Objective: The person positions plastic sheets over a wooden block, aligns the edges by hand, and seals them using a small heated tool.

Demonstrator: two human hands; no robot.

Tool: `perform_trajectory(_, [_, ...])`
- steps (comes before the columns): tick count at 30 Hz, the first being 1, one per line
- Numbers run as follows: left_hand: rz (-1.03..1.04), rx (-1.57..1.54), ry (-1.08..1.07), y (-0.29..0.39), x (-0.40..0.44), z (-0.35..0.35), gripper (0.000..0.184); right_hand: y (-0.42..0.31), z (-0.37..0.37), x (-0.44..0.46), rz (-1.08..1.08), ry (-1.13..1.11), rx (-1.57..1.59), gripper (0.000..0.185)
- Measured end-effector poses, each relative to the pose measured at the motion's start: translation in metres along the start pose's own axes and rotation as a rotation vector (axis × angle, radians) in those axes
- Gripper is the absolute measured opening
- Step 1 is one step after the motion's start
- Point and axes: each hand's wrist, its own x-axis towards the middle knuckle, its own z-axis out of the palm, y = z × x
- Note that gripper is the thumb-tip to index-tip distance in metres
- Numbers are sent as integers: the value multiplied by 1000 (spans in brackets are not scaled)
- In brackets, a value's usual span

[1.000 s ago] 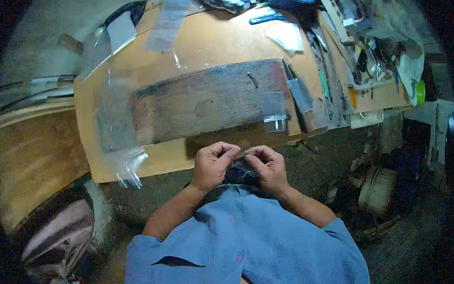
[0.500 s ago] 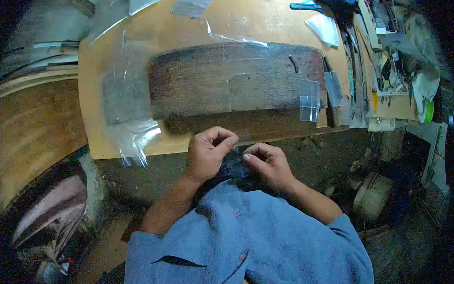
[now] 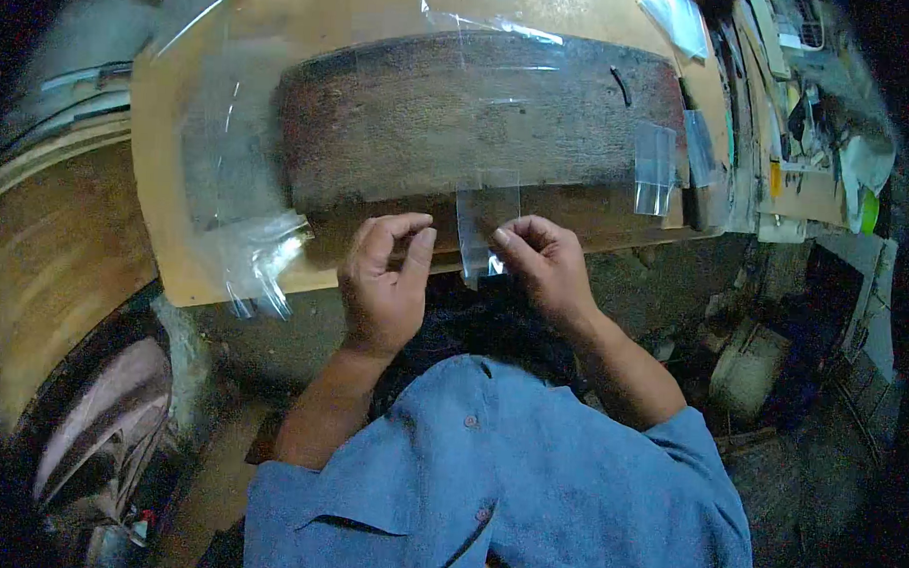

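Observation:
My right hand (image 3: 547,267) pinches the right edge of a clear plastic sleeve (image 3: 489,210) between thumb and fingertips. The sleeve hangs at the table's front edge, overlapping the dark worn board (image 3: 400,132), and its lower end catches a bright glint. To the left of it my left hand (image 3: 387,277) is raised, thumb and index finger apart, with nothing visible between them. A small black curved piece (image 3: 622,87) lies on the board's right part. Another clear plastic sleeve (image 3: 654,166) rests across the board's right edge.
The tan table (image 3: 170,259) carries loose clear film (image 3: 260,262) at its front left corner. Clear sheets (image 3: 674,21) lie at the back right. Strips and tools (image 3: 770,125) crowd the right side. A brown wooden panel (image 3: 66,240) stands to the left.
My left hand has moved left, away from my right hand, and its fingers have parted. The plastic sleeve now shows beside my right fingers. The view has shifted, so the table sits higher.

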Motion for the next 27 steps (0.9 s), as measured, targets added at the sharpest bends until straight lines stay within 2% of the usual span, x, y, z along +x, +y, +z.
perform_trajectory(4, [160,168,-69,7,-8,2,15,4,0,5,-14,46,-61,18])
perform_trajectory(6, [152,164,-116,9,-12,5,17,5,0,6,-53,45,-55,18])
perform_trajectory(8, [263,269,-123,14,-12,9,22,-1,-2,6,-20,33,-70,18])
perform_trajectory(9, [248,252,-151,11,-13,11,33,-3,-2,6,8,22,-84,18])
perform_trajectory(10, [243,253,-154,11,-16,14,33,3,-3,8,13,20,-83,18])
perform_trajectory(13, [251,520,-268,20,-17,24,50,14,-6,13,-57,36,-96,18])
perform_trajectory(17, [249,593,-280,20,-15,39,57,14,-8,17,-58,8,-40,19])
perform_trajectory(19, [200,662,-293,16,-15,46,67,14,-9,19,-52,5,-43,19])
perform_trajectory(22, [181,758,-325,12,-13,52,70,13,-10,20,-64,12,-107,20])
perform_trajectory(27, [166,762,-337,12,-14,54,71,16,-14,17,-70,0,-9,20])
